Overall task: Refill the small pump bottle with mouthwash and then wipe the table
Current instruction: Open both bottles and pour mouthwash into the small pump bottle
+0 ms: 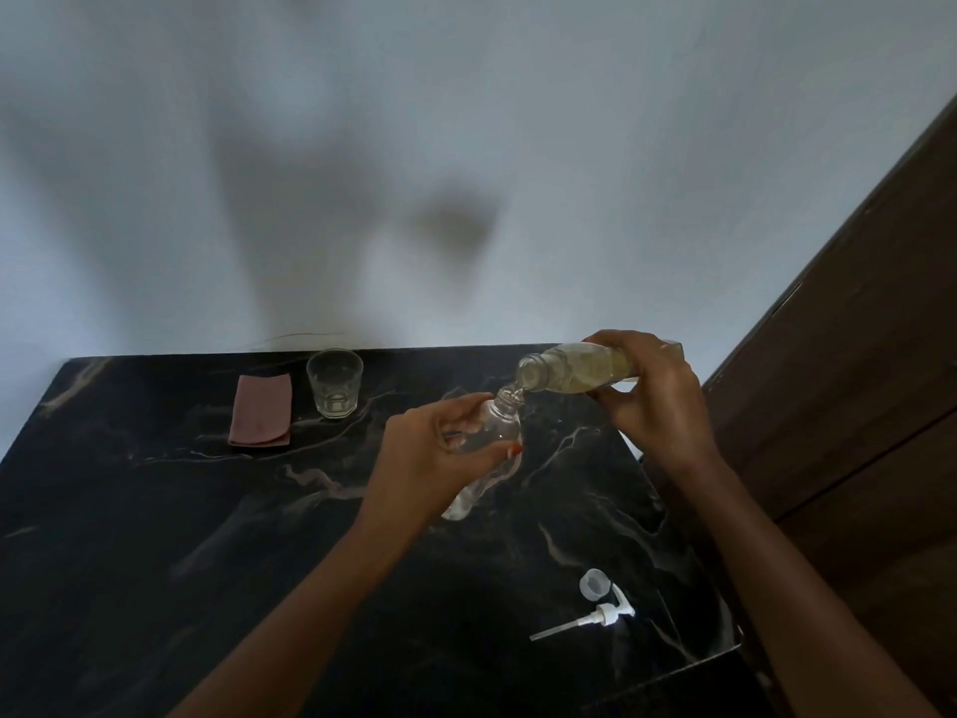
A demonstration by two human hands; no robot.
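Two bare forearms (290,614) reach up from the lower edge over a black, pale-veined table (155,510).

Far to the left of the small pump bottle (498,428), near the table's back edge, lies a folded pinkish cloth (261,412). An empty clear glass (334,383) stands upright just beside the cloth, between it and the bottle.

The left hand (440,450) grasps the small pump bottle around its middle, with the thumb across the front and the fingers curled behind. The bottle is clear and tilted, its open neck pointing up and to the right. Its base shows below the hand, and whether it touches the table cannot be told.

Directly above and right of that neck, the mouthwash bottle (575,373) lies almost level, its open mouth just over the small one. A thin thread of liquid joins the two mouths. The right hand (652,401) clasps this larger bottle from above, its fingers wrapped over the rear half. That hand hides the bottle's far end. Yellowish liquid shows inside it.

Below and right of the small pump bottle, well apart from it, a white pump head (595,616) lies on its side on the table with its dip tube pointing left. A translucent cap (594,584) sits touching or just beside the pump head.

The fill level in the small pump bottle is hard to make out against the dark table. Behind it all rises a grey wall (466,147) with soft shadows. A dark wooden panel (854,380) on the far right is cut off by the frame.
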